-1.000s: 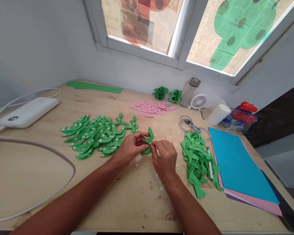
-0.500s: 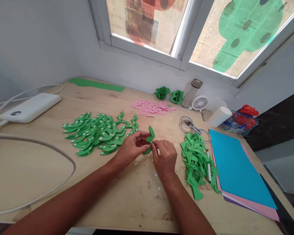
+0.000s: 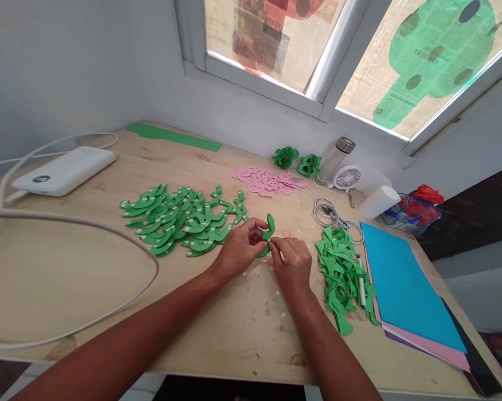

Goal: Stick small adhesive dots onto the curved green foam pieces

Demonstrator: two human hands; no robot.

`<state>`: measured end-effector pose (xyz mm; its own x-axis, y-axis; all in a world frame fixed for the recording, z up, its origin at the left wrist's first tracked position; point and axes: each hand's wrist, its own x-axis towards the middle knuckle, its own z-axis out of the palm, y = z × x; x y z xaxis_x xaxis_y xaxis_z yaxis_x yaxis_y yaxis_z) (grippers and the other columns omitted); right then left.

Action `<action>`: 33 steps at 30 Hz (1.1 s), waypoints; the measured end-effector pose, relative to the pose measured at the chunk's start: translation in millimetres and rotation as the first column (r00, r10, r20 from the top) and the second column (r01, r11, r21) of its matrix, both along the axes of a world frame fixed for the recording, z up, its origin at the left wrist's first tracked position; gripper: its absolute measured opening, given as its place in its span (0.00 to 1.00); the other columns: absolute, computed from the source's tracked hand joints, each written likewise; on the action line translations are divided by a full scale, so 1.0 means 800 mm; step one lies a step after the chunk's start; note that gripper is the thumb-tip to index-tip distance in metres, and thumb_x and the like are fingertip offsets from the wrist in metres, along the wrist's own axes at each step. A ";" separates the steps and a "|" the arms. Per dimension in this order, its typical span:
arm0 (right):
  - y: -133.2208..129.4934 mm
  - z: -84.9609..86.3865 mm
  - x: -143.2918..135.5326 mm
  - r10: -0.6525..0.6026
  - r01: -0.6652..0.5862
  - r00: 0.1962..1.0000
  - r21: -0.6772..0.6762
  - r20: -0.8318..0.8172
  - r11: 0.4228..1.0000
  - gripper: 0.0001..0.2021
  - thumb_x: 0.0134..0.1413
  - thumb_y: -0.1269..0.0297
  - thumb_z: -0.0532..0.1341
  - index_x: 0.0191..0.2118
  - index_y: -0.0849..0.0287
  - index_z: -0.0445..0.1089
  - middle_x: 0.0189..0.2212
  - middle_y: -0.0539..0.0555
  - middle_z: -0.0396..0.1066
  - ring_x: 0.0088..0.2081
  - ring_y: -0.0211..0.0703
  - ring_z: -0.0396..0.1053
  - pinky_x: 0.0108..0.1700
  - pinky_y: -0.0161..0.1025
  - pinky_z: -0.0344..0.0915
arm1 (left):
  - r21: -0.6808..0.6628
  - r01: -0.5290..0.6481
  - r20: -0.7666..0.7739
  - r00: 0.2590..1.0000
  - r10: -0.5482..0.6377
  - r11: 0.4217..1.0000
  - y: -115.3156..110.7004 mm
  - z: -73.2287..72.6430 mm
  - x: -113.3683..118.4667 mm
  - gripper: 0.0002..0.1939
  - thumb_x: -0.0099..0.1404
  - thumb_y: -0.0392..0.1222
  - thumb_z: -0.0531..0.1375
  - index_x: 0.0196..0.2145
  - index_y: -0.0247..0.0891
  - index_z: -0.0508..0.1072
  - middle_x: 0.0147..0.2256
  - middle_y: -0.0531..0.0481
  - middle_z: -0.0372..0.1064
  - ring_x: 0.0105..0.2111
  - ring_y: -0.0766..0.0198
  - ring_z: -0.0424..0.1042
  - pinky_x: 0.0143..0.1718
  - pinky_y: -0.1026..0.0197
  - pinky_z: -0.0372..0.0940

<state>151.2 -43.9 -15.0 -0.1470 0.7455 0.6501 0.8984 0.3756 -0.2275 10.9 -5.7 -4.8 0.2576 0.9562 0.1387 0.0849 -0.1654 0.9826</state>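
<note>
A curved green paper cutout (image 3: pixel 270 224) stands upright over the middle of the table, pinched between the thumb and fingers of my left hand (image 3: pixel 240 249). At the cutout's inner edge, beside a small white square, the thumb and forefinger of my right hand (image 3: pixel 293 263) are pressed together; what lies between them is too small to make out. Left of my hands lies a spread of similar green cutouts (image 3: pixel 178 218), many with small white squares on them. To the right is a heap of green paper scraps (image 3: pixel 338 267), with a white pen (image 3: pixel 362 284) on it.
Pink cutouts (image 3: pixel 267 181) and two green paper rosettes (image 3: pixel 285 157) lie towards the wall. Scissors (image 3: pixel 332 213), metal rings (image 3: pixel 318 218), a bottle (image 3: pixel 336 159), a small fan (image 3: pixel 347 177) and coloured sheets (image 3: pixel 409 284) stand right. A power bank (image 3: pixel 65 171) trails a cable left.
The whole view has shifted, so the table's things appear a little further right. Both hands keep their hold at the same green cutout, with little visible change in the fingers.
</note>
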 end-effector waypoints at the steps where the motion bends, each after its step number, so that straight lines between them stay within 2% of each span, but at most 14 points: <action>1: 0.000 0.000 0.000 0.001 -0.001 1.000 -0.003 0.007 1.000 0.08 0.59 0.67 0.56 0.33 0.60 0.72 0.26 0.53 0.74 0.31 0.41 0.69 0.37 0.39 0.57 | 0.023 0.003 -0.021 1.000 -0.002 1.000 -0.001 0.000 0.000 0.13 0.50 0.33 0.58 0.37 0.37 0.67 0.25 0.54 0.67 0.26 0.65 0.68 0.29 0.64 0.64; 8: -0.003 0.002 0.000 -0.018 0.018 0.998 0.001 0.067 1.000 0.09 0.60 0.66 0.56 0.32 0.59 0.72 0.25 0.53 0.73 0.31 0.41 0.69 0.36 0.39 0.56 | 0.117 -0.016 -0.100 0.995 0.028 0.993 -0.007 0.005 0.000 0.13 0.51 0.32 0.56 0.36 0.38 0.66 0.24 0.56 0.65 0.25 0.67 0.66 0.29 0.65 0.62; 19: -0.003 0.004 0.001 -0.003 0.002 0.993 0.010 0.122 1.000 0.09 0.60 0.66 0.55 0.31 0.59 0.71 0.24 0.53 0.72 0.31 0.41 0.67 0.36 0.39 0.54 | 0.097 0.016 -0.077 0.997 -0.008 0.995 -0.002 -0.002 -0.001 0.14 0.50 0.32 0.57 0.36 0.38 0.65 0.23 0.56 0.66 0.24 0.66 0.67 0.28 0.64 0.62; 27: -0.004 0.004 0.001 0.000 0.001 0.991 -0.004 0.132 1.000 0.10 0.59 0.67 0.55 0.30 0.59 0.71 0.22 0.52 0.71 0.30 0.41 0.67 0.35 0.39 0.55 | 0.116 -0.009 -0.126 0.992 0.024 0.993 -0.007 0.003 0.000 0.13 0.49 0.31 0.56 0.35 0.39 0.65 0.23 0.57 0.63 0.24 0.67 0.65 0.28 0.64 0.61; 33: -0.004 0.003 0.000 -0.013 0.015 0.993 -0.013 0.116 1.000 0.09 0.58 0.68 0.56 0.29 0.58 0.71 0.22 0.52 0.70 0.30 0.40 0.67 0.35 0.38 0.55 | 0.091 -0.014 -0.108 0.994 0.024 0.996 -0.007 0.003 0.000 0.13 0.49 0.31 0.57 0.35 0.39 0.66 0.23 0.57 0.63 0.25 0.67 0.65 0.28 0.65 0.61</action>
<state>151.4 -47.0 -12.5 -0.2101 0.7568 0.6189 0.9241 0.3604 -0.1269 11.1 -11.4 -2.3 0.2580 0.9460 0.1962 0.1942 -0.2497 0.9487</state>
